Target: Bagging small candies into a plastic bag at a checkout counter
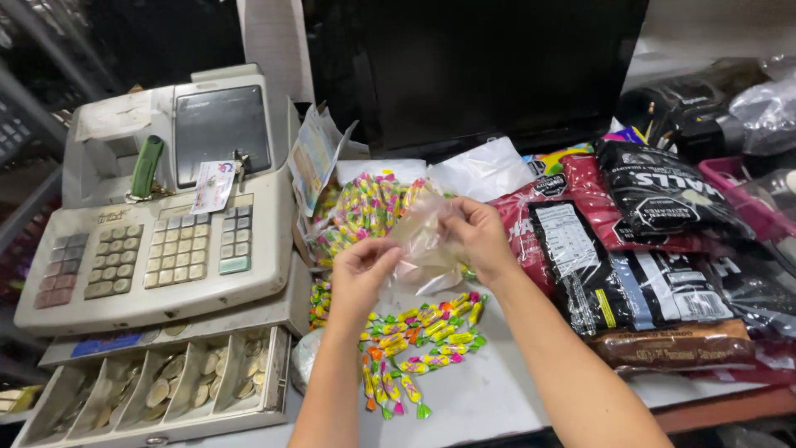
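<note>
Coins fill the open drawer [157, 390] at the far left, sorted in its curved compartments, and above it I see the beige cash register [166, 224] with its grey keys and a green-handled tool [146, 166] lying on its top. A small key tag [213, 186] hangs near the display.

Next to the register, on the white counter [489, 398], I see a large clear bag full of wrapped candies [369, 211] in pink, yellow and green. In front of it, loose wrapped candies [414, 344] lie in a heap, some in rows, just below the hands.

My left hand [358, 270] is raised over the candies, the fingers narrow and pinching the lower edge of a small clear plastic bag [424, 241]. My right hand [479, 236] pinches the upper edge of the same bag with thumb and fingers close together. So the bag is in the air between both hands, above the loose candies and in front of the big candy bag. I cannot tell if something is inside it.

To the right, dark red and black candy packages [638, 241] lie overlapped, one touching another, with a brown package [672, 344] at the near edge. Behind everything stands a black monitor [497, 66].
</note>
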